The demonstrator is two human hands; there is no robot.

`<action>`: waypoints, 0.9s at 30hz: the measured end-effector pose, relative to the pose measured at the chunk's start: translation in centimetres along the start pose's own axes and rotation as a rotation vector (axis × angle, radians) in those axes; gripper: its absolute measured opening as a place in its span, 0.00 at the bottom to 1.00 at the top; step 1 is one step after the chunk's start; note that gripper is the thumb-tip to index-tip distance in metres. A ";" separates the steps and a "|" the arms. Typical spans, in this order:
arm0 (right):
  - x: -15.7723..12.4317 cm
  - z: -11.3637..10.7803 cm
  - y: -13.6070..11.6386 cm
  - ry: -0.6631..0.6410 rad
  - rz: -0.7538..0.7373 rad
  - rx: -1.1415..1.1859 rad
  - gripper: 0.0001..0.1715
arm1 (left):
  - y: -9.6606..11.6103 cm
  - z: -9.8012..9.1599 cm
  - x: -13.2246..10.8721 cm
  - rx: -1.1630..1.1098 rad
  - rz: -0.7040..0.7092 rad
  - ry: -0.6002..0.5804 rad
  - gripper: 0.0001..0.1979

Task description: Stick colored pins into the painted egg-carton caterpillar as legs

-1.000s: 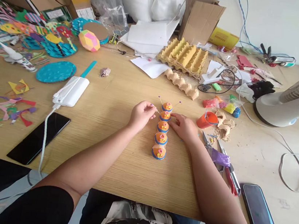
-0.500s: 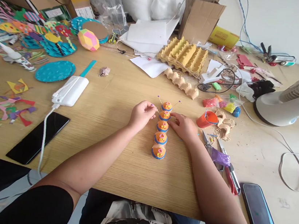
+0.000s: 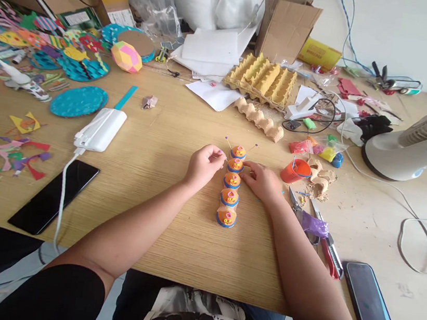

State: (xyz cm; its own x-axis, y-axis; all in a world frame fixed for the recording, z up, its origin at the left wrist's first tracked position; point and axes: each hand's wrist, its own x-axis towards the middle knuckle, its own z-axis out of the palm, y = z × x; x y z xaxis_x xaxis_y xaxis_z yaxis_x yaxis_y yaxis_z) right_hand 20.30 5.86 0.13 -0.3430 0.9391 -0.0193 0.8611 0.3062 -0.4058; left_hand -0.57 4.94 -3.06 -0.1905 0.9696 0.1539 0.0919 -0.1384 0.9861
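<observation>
An egg-carton caterpillar [image 3: 229,198], several orange-topped bumps with blue rims, pink and yellow decorations, lies lengthwise in front of me. Two thin sticks with purple tips rise from its far bump. On its left, my left hand [image 3: 205,163] is closed in a pinch beside the second bump from the far end. Between thumb and forefinger is a thin stick, mostly hidden by the fingers. From the right, my right hand [image 3: 262,181] rests on the table, its thumb and forefinger against the same bump's side.
Right of my right hand are an orange cup [image 3: 296,171], scissors, a purple packet [image 3: 314,224] and a utility knife. A phone [image 3: 372,309] lies at the right edge. Egg trays [image 3: 263,81] lie behind; a power bank [image 3: 100,129] and another phone [image 3: 54,197] are on the left.
My left hand has shifted slightly right, closer to the caterpillar, and less of the thin stick shows. The right hand and the caterpillar look unmoved.
</observation>
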 end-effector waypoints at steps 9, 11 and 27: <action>0.0 0.0 0.0 -0.001 -0.006 -0.002 0.24 | -0.5 0.1 0.1 -0.020 -0.002 0.005 0.05; 0.0 0.0 0.0 -0.001 -0.007 0.002 0.24 | -0.5 0.2 0.1 -0.050 -0.027 0.015 0.06; -0.1 -0.1 0.0 0.005 -0.014 0.031 0.25 | 0.2 0.1 -0.1 -0.037 -0.041 0.000 0.09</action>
State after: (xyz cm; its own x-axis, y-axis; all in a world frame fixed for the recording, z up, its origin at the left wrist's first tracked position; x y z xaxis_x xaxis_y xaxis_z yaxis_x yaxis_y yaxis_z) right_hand 20.34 5.77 0.24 -0.3532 0.9355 -0.0090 0.8443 0.3146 -0.4338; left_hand -0.46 4.88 -2.89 -0.1931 0.9746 0.1131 0.0482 -0.1057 0.9932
